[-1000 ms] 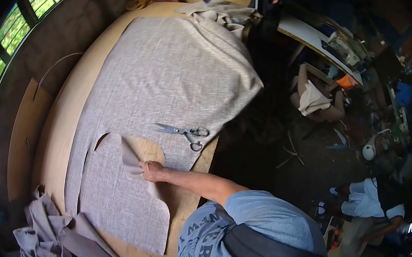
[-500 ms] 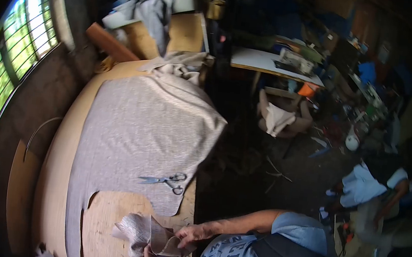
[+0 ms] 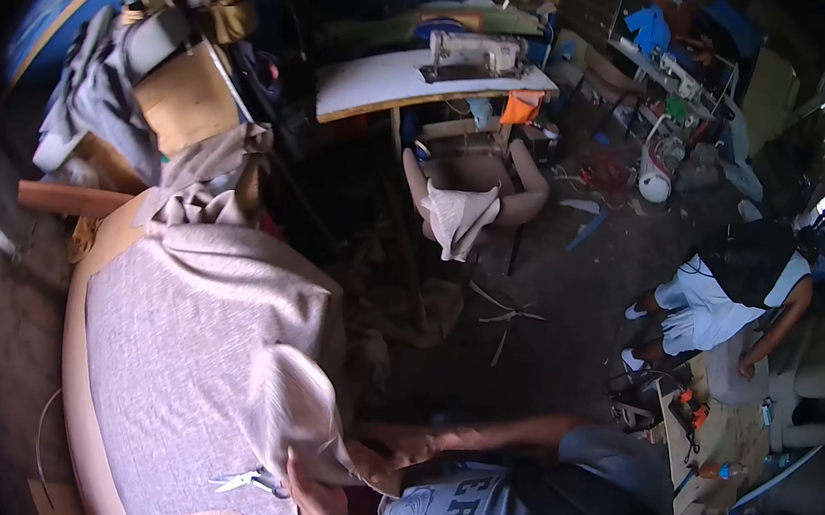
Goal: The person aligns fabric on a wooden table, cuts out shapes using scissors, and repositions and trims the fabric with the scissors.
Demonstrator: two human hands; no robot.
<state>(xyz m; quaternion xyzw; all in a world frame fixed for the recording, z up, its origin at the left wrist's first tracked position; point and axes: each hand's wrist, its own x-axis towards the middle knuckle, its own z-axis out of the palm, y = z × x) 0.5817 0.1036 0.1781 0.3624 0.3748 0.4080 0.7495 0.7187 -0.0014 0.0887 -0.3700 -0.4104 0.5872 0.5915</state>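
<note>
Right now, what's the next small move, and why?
I'd probably slide the scissors away from the left hand first: they lie on the spread cloth with their handle end close by its fingers, and the bunched fabric rising beside them could drop over or snag on them.

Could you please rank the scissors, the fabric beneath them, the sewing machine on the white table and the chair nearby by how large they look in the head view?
Fabric
Chair
Sewing machine
Scissors
The fabric and scissors lie nearer the camera.
</note>
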